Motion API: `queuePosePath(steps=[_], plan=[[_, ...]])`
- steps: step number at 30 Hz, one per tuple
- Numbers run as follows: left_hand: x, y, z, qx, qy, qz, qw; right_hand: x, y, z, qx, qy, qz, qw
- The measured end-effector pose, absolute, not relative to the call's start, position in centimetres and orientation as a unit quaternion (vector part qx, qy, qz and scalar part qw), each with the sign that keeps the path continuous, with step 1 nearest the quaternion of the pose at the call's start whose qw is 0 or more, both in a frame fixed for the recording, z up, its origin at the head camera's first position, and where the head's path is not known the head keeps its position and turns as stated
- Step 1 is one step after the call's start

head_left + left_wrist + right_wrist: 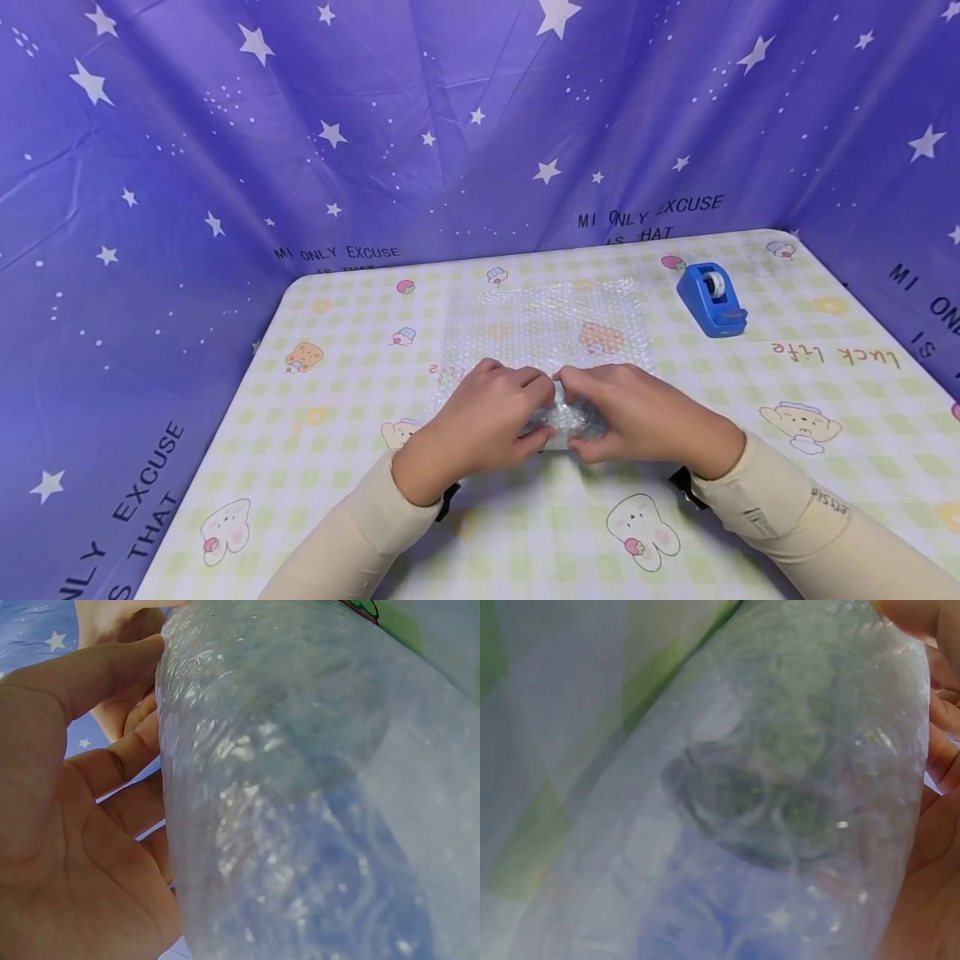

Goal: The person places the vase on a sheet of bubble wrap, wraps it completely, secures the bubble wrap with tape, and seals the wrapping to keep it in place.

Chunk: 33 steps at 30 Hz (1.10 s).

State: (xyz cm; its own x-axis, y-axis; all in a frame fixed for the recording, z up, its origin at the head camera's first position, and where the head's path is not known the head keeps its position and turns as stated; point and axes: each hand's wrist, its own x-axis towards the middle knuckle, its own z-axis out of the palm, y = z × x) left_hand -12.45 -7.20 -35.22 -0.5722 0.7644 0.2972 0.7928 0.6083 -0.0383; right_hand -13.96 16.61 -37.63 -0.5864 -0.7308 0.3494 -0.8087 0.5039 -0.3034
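Observation:
A sheet of clear bubble wrap (pixel 540 321) lies across the middle of the table, its near end rolled into a bundle (pixel 564 421) between the two hands. My left hand (pixel 491 412) holds the bundle's left end, fingers over the far side and thumb on the near side. On the right end, my right hand (pixel 637 410) grips it the same way. In the left wrist view, thumb and fingertips press on the shiny bubble wrap (pixel 247 780). Through the wrap in the right wrist view shows a dark, rounded shape (pixel 757 810); I cannot tell what it is.
A blue tape dispenser (pixel 711 308) with a roll of tape stands at the back right. The table wears a green-checked cloth (pixel 330 483) with cartoon prints. Purple star-patterned curtains (pixel 420 125) hang behind the table and along both sides.

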Motion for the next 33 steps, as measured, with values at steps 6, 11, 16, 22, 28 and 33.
queuePosePath(steps=[6, 11, 16, 22, 28, 33], plan=[[-12.44, -7.19, -35.21, -0.443, -0.883, -0.047, 0.149, -13.99, 16.61, -37.69, 0.443, -0.864, 0.223, 0.086], [-12.56, -7.18, -35.3, -0.442, -0.883, -0.048, 0.153, -13.95, 16.62, -37.68, 0.438, -0.868, 0.217, 0.086], [-12.64, -7.24, -35.4, -0.439, -0.884, -0.053, 0.152, -13.94, 16.61, -37.62, 0.438, -0.87, 0.209, 0.089], [-12.71, -7.16, -35.53, -0.437, -0.884, -0.056, 0.153, -13.94, 16.71, -37.65, 0.438, -0.871, 0.203, 0.093], [-12.75, -7.06, -35.57, -0.439, -0.884, -0.056, 0.149, -13.89, 16.78, -37.81, 0.436, -0.873, 0.195, 0.096], [-12.82, -7.13, -35.64, -0.439, -0.883, -0.067, 0.149, -13.94, 16.9, -37.84, 0.428, -0.877, 0.198, 0.09]])
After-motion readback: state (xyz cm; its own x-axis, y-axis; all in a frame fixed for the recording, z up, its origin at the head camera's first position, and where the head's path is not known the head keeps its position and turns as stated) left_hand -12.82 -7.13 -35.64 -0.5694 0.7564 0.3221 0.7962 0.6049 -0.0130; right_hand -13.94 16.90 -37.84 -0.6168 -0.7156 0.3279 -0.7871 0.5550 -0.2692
